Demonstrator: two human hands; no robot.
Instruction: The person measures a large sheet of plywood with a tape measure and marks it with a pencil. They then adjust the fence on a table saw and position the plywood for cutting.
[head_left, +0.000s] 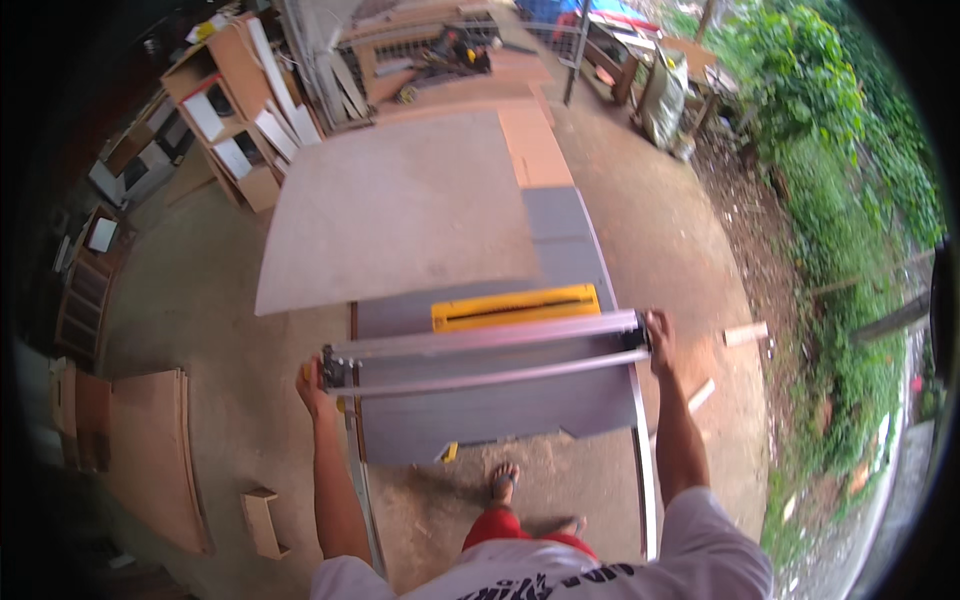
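Note:
My left hand grips the black end of a long metal table-saw rip fence, and my right hand holds its other end. The fence spans the grey saw table from side to side, just on my side of the yellow throat plate with its dark slot. Whether the fence touches the table I cannot tell. Beyond the yellow plate a large pale sheet of board lies on the table and reaches past its left edge. A small yellow object shows at the table's near edge.
Power tools lie on boards at the far end. A wooden cabinet with white boards stands at the far left, and plywood sheets are at the left. A small wooden piece and offcuts lie on the floor. Metal rails extend towards me.

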